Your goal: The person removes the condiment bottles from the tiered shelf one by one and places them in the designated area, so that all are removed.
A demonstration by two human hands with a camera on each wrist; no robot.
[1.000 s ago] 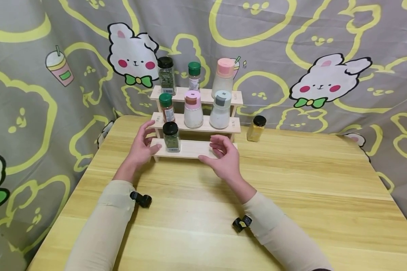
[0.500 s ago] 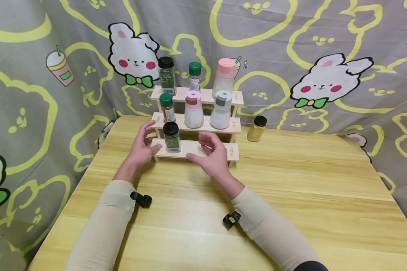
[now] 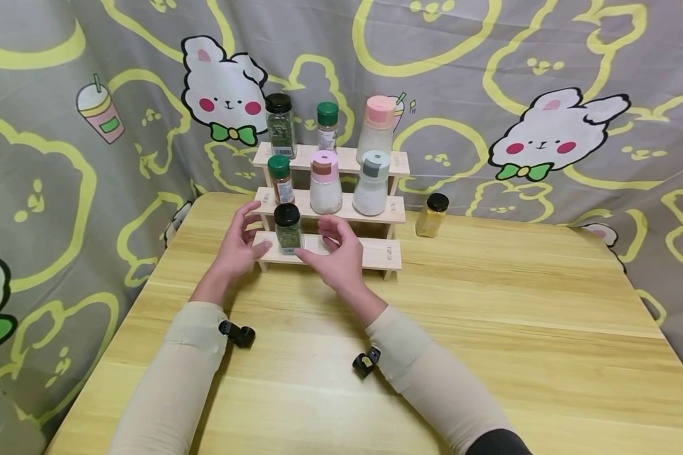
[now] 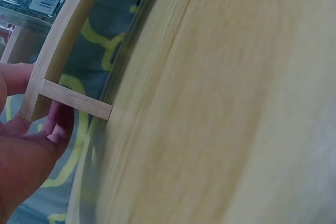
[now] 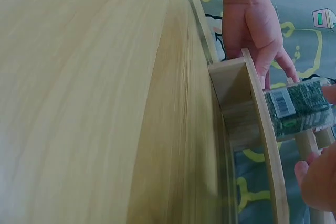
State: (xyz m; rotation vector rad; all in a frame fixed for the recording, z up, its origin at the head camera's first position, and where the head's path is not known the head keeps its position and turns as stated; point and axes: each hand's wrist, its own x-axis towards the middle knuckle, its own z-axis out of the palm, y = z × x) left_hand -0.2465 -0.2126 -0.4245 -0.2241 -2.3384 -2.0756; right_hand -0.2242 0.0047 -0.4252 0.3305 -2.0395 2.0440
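A three-tier wooden rack (image 3: 375, 253) stands on the table. On its bottom step, toward the left, sits an upright herb jar (image 3: 288, 234) with a black lid and dried green flakes inside. My left hand (image 3: 236, 246) holds the left end of that step, thumb on top and fingers underneath, as the left wrist view shows. My right hand (image 3: 338, 253) is just right of the herb jar with fingers loosely curved and apart from the thumb. Its thumb tip overlaps the jar's lower right corner in the head view. The right wrist view shows the jar's barcode label (image 5: 283, 103).
On the middle step are a green-capped spice bottle (image 3: 281, 180), a pink-lidded shaker (image 3: 326, 189) and a pale-blue-lidded shaker (image 3: 370, 193). The top step bears several more containers. A black-lidded yellow spice jar (image 3: 430, 218) stands on the table (image 3: 518, 303) right of the rack.
My right hand has moved left along the bottom step, from its right end to beside the herb jar. The left hand has stayed at the rack's left end.
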